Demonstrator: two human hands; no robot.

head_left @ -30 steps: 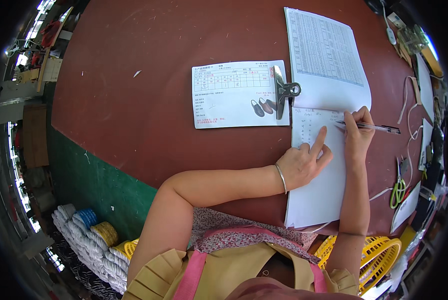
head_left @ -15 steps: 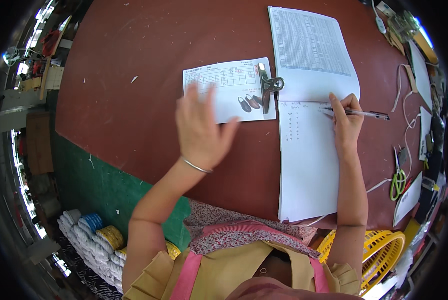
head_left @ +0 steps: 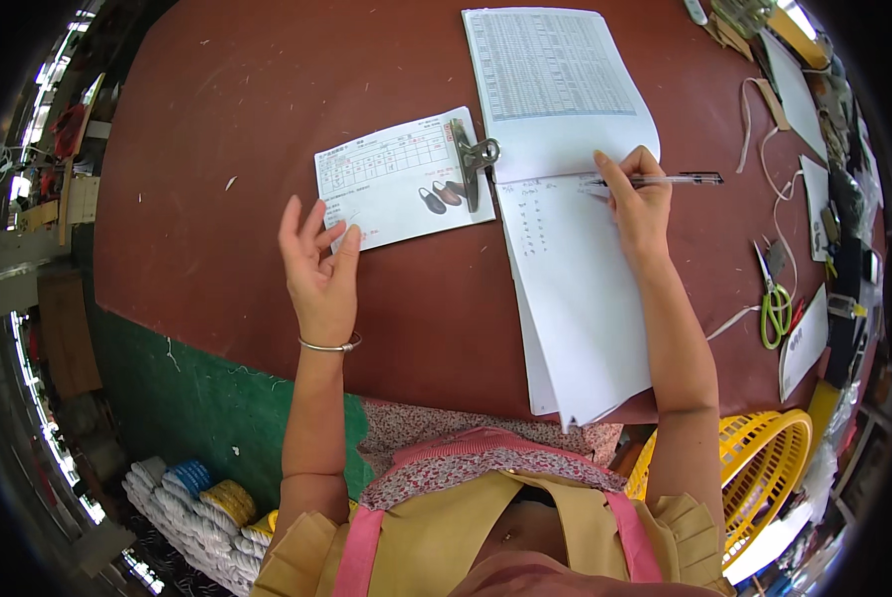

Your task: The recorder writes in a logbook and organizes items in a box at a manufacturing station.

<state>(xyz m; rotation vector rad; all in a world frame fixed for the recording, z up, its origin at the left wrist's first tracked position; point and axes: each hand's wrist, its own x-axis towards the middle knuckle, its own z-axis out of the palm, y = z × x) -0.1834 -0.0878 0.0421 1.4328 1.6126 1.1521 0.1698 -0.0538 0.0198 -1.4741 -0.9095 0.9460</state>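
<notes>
My right hand [head_left: 641, 214] grips a pen [head_left: 680, 180] and rests on the notebook's page [head_left: 577, 289], close to a short handwritten list. The notebook's turned-up sheet [head_left: 563, 75], printed with a dense table, lies beyond that hand. My left hand [head_left: 322, 284] is open, fingers apart and curved, at the near left corner of a stack of printed forms [head_left: 398, 179]; I cannot tell whether it touches the paper. A metal bulldog clip [head_left: 473, 171] holds the stack's right edge. The top form has a table and pictures of shoes, and lies tilted beside the notebook.
The dark red table [head_left: 237, 99] has scraps of thread on it. At right lie green-handled scissors [head_left: 775, 316], a white cord [head_left: 754, 139] and papers [head_left: 804, 343]. A yellow basket [head_left: 764, 468] stands below the table's right edge. Bundles of white yarn [head_left: 182, 517] sit at lower left.
My left hand has moved from over the forms to their near left corner. The forms have turned slightly, and the notebook's lower sheets have fanned apart. My right hand still holds the pen.
</notes>
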